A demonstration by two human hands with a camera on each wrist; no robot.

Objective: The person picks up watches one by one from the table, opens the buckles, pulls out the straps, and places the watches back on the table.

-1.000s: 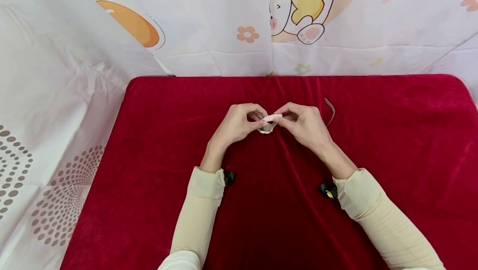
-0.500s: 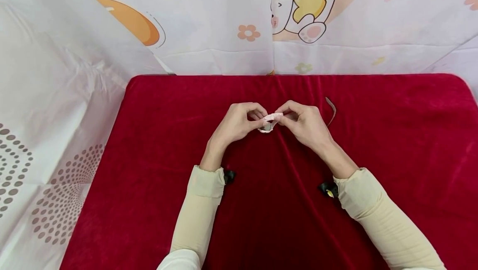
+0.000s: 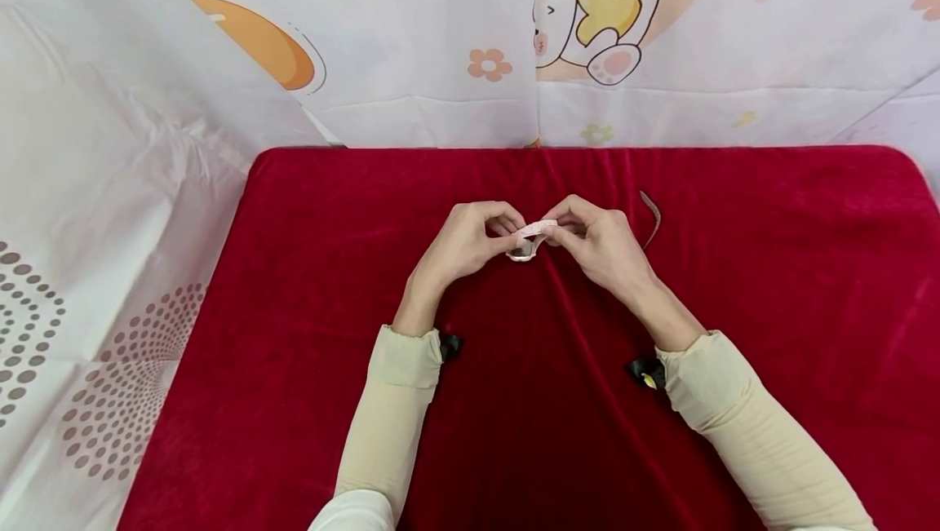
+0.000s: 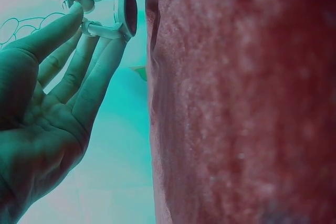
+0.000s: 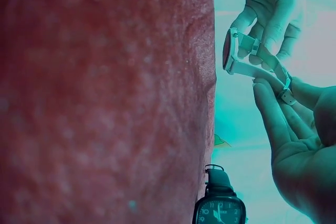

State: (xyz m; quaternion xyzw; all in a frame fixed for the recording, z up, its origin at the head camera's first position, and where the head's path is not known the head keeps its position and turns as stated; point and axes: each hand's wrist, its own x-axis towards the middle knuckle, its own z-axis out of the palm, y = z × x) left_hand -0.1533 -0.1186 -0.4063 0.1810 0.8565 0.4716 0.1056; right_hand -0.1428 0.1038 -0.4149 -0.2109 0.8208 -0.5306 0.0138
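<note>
A wristwatch (image 4: pixel 119 11) with a pale pink strap and round case is held up between both hands above the table. My left hand (image 3: pixel 464 247) pinches the strap (image 5: pixel 248 44), thumb on one side and fingers behind. Near the buckle (image 5: pixel 286 83), my right hand (image 3: pixel 604 244) pinches the joined strap ends between thumb and fingers. The strap forms a loop, with the dark watch face turned outward in both wrist views. Fingers partly hide the buckle.
A second watch (image 5: pixel 219 209), dark with a squarish numbered dial, lies on the red tablecloth (image 3: pixel 771 286) beyond my right hand; only its brownish strap (image 3: pixel 650 214) shows in the head view. A white printed curtain (image 3: pixel 411 42) hangs behind the table.
The pink strap between the hands has tilted slightly, its right end lifting a little. Both hands keep nearly the same place and grip.
</note>
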